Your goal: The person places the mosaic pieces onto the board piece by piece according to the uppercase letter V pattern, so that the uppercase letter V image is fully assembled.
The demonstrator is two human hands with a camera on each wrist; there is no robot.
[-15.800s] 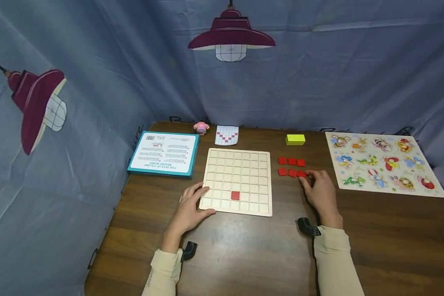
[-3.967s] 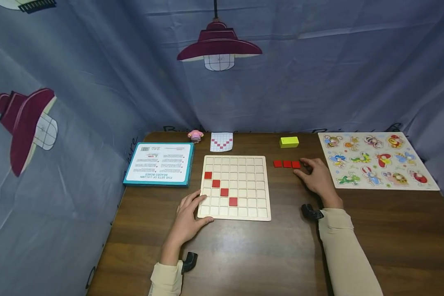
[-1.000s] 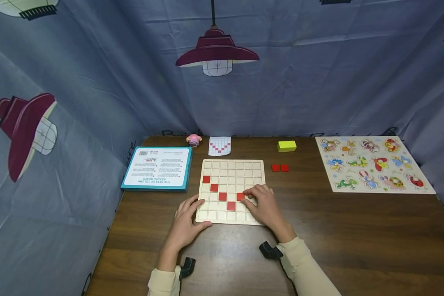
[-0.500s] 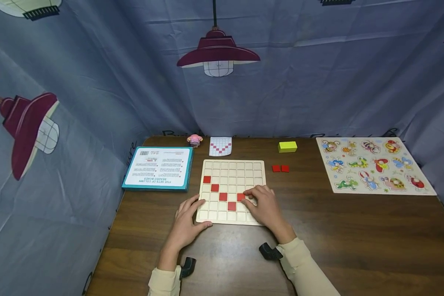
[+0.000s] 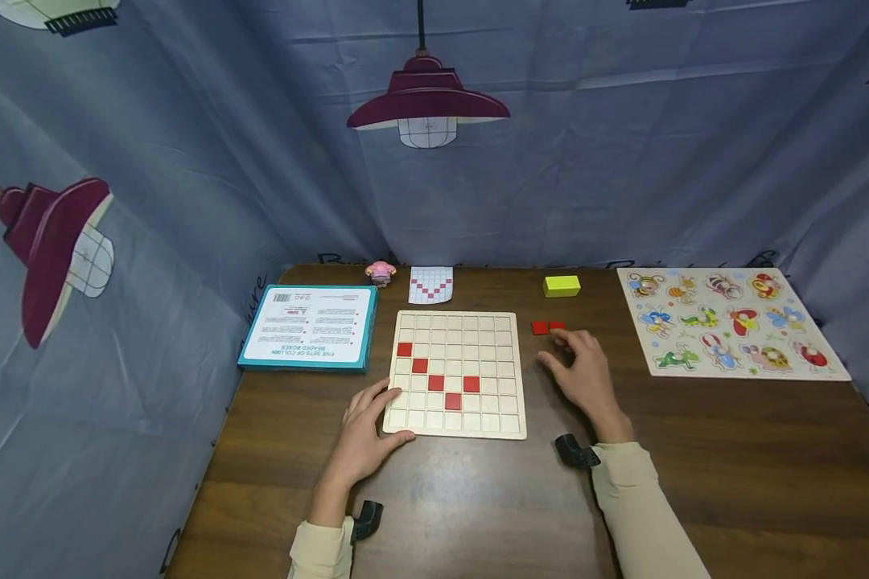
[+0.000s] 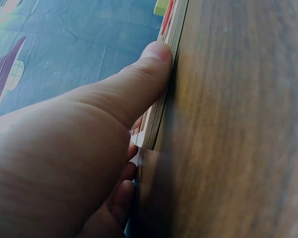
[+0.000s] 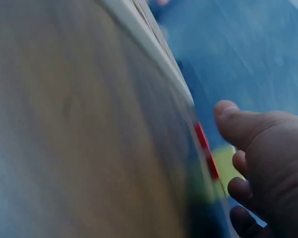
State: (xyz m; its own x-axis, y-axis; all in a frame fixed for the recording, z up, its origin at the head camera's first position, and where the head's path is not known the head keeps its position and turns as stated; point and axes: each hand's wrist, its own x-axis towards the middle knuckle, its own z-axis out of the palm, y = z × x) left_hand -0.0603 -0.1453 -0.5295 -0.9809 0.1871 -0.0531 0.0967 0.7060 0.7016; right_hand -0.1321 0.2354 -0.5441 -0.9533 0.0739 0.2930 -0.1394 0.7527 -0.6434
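A pale wooden grid board (image 5: pixel 483 328) lies on the table, with several red tiles set in its squares, one of them a tile (image 5: pixel 471 384) right of the lowest one. My left hand (image 5: pixel 360 441) rests at the board's near left corner, fingers along its left side and thumb (image 6: pixel 151 62) against the front edge. To the right of the board, my right hand (image 5: pixel 586 378) is spread with nothing between thumb and fingers. Its fingertips are by two loose red tiles (image 5: pixel 540 328); the right-hand one is partly covered. In the right wrist view these tiles (image 7: pixel 205 148) are blurred.
Behind the board stand a pattern card (image 5: pixel 431 285) and a small pink figure (image 5: pixel 380 273). A teal box (image 5: pixel 307 328) lies to the left. A yellow-green block (image 5: pixel 561 286) sits beyond the loose tiles, and an insect puzzle board (image 5: pixel 731 322) lies at the right.
My right hand has let go of the tile on the board and moved right to the loose tiles. Over the longer span, more red tiles have gone onto the board. My left hand stays put.
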